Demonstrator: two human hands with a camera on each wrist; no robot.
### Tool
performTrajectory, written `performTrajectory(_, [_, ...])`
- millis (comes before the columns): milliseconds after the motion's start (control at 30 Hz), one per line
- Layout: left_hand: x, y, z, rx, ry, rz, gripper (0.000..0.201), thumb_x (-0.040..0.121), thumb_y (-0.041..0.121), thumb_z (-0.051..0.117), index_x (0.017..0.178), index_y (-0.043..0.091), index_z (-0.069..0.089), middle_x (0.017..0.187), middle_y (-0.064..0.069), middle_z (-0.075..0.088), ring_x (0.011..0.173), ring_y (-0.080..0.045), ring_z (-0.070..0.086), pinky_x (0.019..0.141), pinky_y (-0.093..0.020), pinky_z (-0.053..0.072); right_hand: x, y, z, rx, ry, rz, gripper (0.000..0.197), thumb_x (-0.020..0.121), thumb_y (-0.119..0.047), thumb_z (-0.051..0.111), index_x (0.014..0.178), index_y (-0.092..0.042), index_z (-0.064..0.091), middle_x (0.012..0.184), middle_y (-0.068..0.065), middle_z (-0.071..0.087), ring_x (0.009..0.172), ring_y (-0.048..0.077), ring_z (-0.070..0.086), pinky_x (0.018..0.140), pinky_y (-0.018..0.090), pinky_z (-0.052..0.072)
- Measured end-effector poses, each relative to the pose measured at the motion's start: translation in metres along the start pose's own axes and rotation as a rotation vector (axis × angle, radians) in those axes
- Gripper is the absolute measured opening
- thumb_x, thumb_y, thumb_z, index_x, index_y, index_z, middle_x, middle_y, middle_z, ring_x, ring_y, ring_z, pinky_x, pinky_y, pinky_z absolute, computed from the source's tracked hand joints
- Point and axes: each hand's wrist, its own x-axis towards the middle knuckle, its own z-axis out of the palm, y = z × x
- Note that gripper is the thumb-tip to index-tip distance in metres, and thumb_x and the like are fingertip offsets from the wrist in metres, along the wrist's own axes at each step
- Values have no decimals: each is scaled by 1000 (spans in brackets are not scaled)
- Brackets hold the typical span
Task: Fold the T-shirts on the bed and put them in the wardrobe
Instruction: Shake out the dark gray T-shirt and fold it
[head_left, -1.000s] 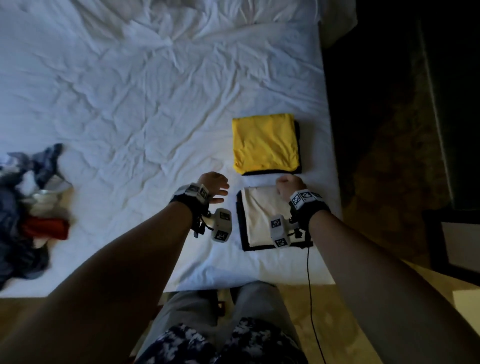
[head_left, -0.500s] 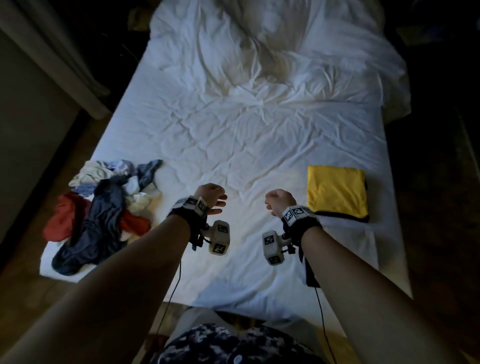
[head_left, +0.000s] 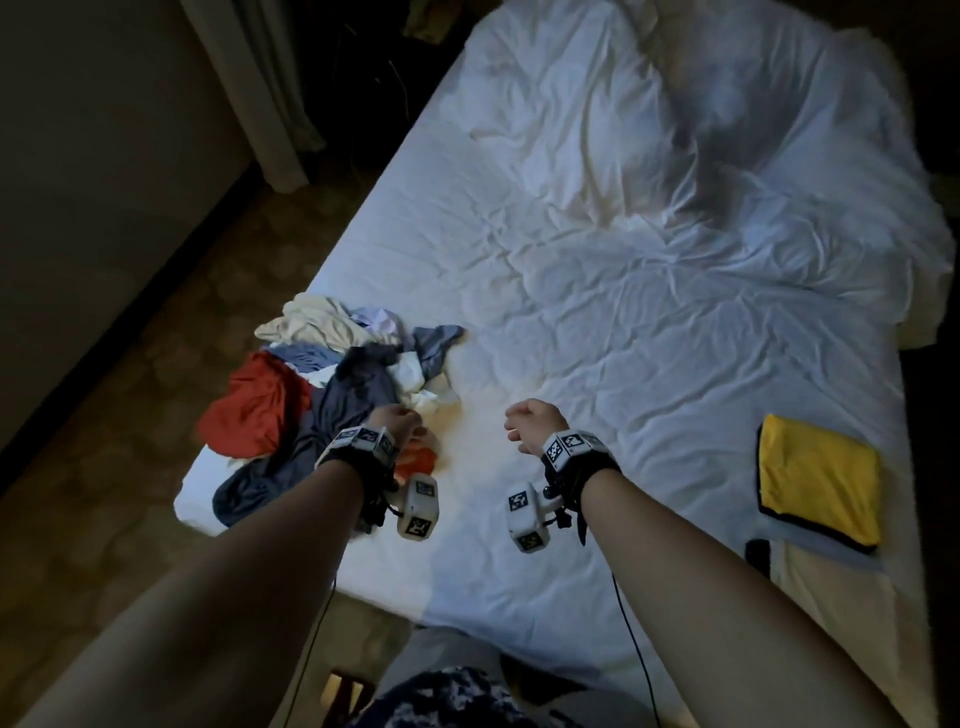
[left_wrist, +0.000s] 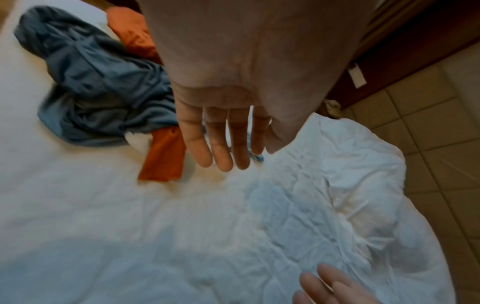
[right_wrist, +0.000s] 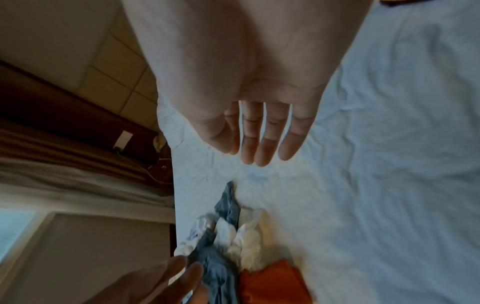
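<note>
A heap of unfolded T-shirts (head_left: 332, 384), red, slate blue, white and cream, lies at the near left corner of the bed (head_left: 649, 312). My left hand (head_left: 400, 421) hovers over the heap's right edge, fingers straight (left_wrist: 221, 144), holding nothing; the blue shirt (left_wrist: 103, 88) and an orange-red one (left_wrist: 163, 154) lie just under it. My right hand (head_left: 530, 423) hangs over bare sheet to the right of the heap, fingers straight (right_wrist: 262, 139) and empty. A folded yellow shirt (head_left: 818, 478) lies at the bed's right edge, with a cream folded piece (head_left: 831, 587) below it.
Crumpled white bedding (head_left: 701, 130) is bunched at the head of the bed. A curtain (head_left: 254, 88) and dark floor (head_left: 104, 467) lie left of the bed. Cables hang from both wrist cameras at the foot of the bed.
My view has swung left, away from the folded shirts. Both hands moved left from the cream folded shirt toward the heap, and the left one now hovers over its edge.
</note>
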Motion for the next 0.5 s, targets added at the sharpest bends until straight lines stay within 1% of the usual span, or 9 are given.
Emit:
performTrajectory(100, [30, -17, -43, -103, -2, -56, 30, 99, 9, 43, 69, 9, 48, 54, -6, 46, 39, -15, 42, 43, -19, 31, 17, -28, 43, -48, -52, -7, 15, 86, -26, 49, 82, -28, 63, 99, 8, 71, 92, 31, 69, 78, 42, 58])
performTrajectory(167, [46, -25, -63, -171, 8, -85, 35, 101, 6, 39, 66, 11, 43, 47, -3, 39, 40, -14, 35, 46, -20, 27, 34, -40, 67, -89, -90, 6, 13, 86, -25, 50, 81, -28, 62, 98, 9, 71, 93, 32, 69, 74, 41, 58])
performTrajectory(267, [77, -41, -83, -231, 34, -151, 18, 99, 5, 41, 83, 5, 50, 57, -7, 37, 49, -15, 35, 47, -24, 31, 59, -53, 101, -155, -159, 11, 13, 86, -22, 55, 78, -30, 60, 105, 9, 69, 97, 32, 67, 78, 39, 57])
performTrajectory(333, [97, -55, -90, -258, 38, -214, 9, 98, 6, 44, 94, 4, 53, 61, -9, 41, 50, -17, 38, 52, -28, 37, 77, -55, 122, -189, -217, 22, 12, 84, -23, 57, 77, -31, 63, 98, 4, 67, 97, 29, 66, 81, 39, 55])
performTrajectory(367, [107, -63, -91, -254, 36, -243, 8, 98, 8, 47, 99, 7, 55, 62, -11, 45, 52, -19, 42, 56, -30, 41, 84, -57, 131, -202, -260, 32, 12, 83, -22, 58, 81, -31, 67, 90, 1, 66, 93, 26, 65, 80, 38, 54])
performTrajectory(400, [115, -68, -92, -228, 25, -257, 11, 97, 10, 50, 105, 11, 57, 66, -11, 51, 55, -22, 46, 59, -31, 46, 90, -58, 141, -207, -315, 45, 16, 85, -18, 59, 92, -28, 70, 85, 0, 63, 86, 23, 63, 76, 34, 53])
performTrajectory(433, [123, -72, -91, -202, 3, -260, 17, 96, 10, 54, 111, 16, 58, 73, -12, 56, 61, -24, 51, 64, -33, 49, 96, -61, 150, -224, -376, 44, 24, 89, -10, 58, 109, -17, 69, 85, -1, 61, 80, 17, 59, 71, 26, 50])
performTrajectory(467, [130, -76, -89, -181, -32, -256, 26, 94, 10, 57, 118, 20, 58, 83, -12, 59, 70, -26, 54, 69, -36, 51, 101, -63, 156, -262, -438, 43, 33, 93, -3, 55, 125, -6, 62, 93, 1, 61, 78, 12, 56, 68, 17, 46])
performTrajectory(500, [137, -79, -87, -167, -65, -246, 34, 92, 8, 61, 123, 21, 57, 95, -11, 60, 81, -26, 57, 75, -37, 53, 108, -64, 162, -288, -488, 48, 39, 94, 2, 53, 133, 0, 53, 104, 5, 61, 81, 10, 55, 67, 10, 44])
